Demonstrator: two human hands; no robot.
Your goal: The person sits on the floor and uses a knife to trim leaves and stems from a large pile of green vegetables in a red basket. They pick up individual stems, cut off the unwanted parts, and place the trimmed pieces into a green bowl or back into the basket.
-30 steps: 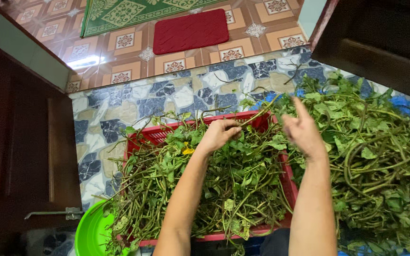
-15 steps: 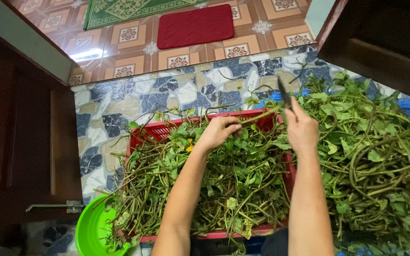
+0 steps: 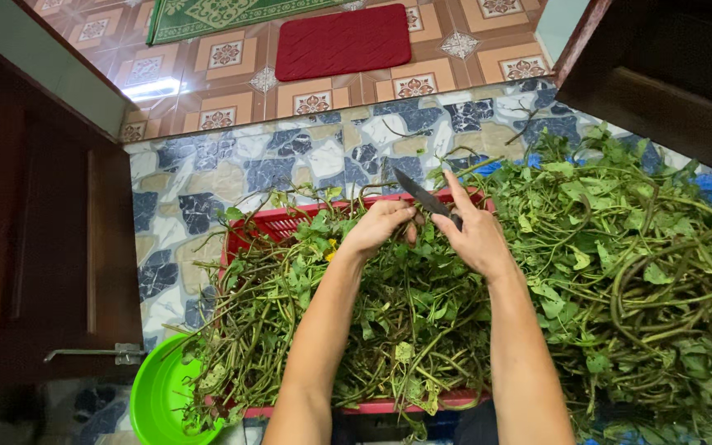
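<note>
Two hands over red basket of vines, right hand fingers grasping knife, left hand fingers clenched on stems beside blade

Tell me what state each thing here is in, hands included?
Left hand: closed on green stems.
Right hand: gripping a knife, forefinger along it.
Knife: bare dark blade, pointing up and to the left.
Red basket: heaped full with vines, stems spilling over its rim.
Vine pile: loose and tangled, on the floor beside the basket.
Green bowl: partly covered by trailing stems.
Wooden door: swung open.
</note>
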